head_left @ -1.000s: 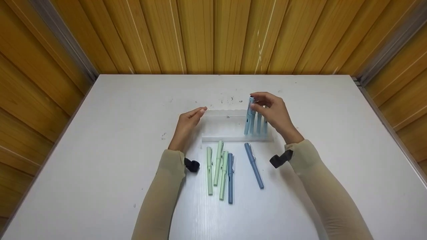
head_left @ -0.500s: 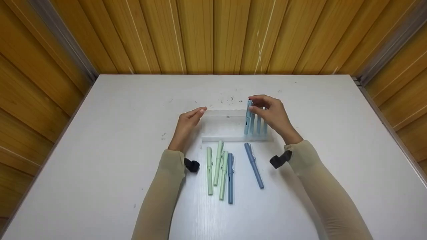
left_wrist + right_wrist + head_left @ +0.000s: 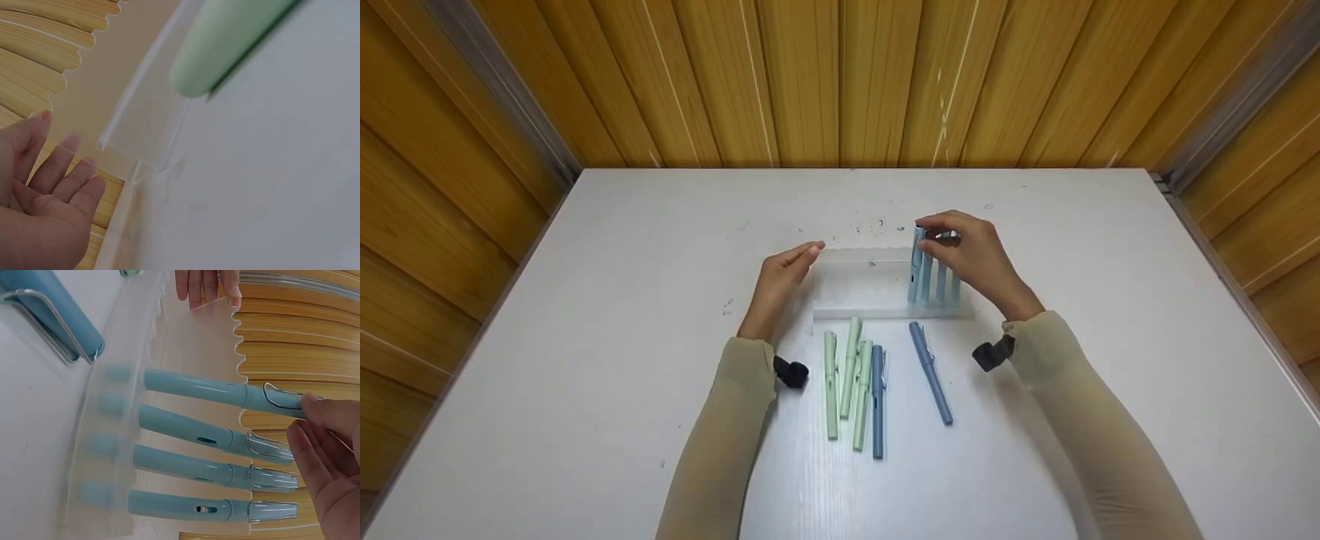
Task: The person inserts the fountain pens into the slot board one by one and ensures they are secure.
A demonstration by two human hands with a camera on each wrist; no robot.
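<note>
A clear pen stand [image 3: 859, 283] with a scalloped top edge stands mid-table. My left hand [image 3: 783, 283] pinches its upper left corner; in the left wrist view, fingers [image 3: 53, 174] show partly through the see-through panel. My right hand [image 3: 981, 259] pinches a light blue fountain pen [image 3: 197, 387] by its capped end, between thumb and fingertips. That pen is upright, its lower end inside the stand's front ledge. Beside it, to the right, three more light blue pens [image 3: 185, 427] lean in the stand, their tops partly covered by my right hand in the head view.
Three pale green pens [image 3: 831, 390] lie on the white table [image 3: 585, 360] in front of the stand. One darker blue pen [image 3: 878, 405] is beside them, and another [image 3: 932, 375] lies slanted farther right. A wood-patterned wall [image 3: 810, 82] rises behind the table.
My right hand has moved slightly down and left, and the top of the pinched pen has lowered with it. My left hand has stayed at the stand's corner.
</note>
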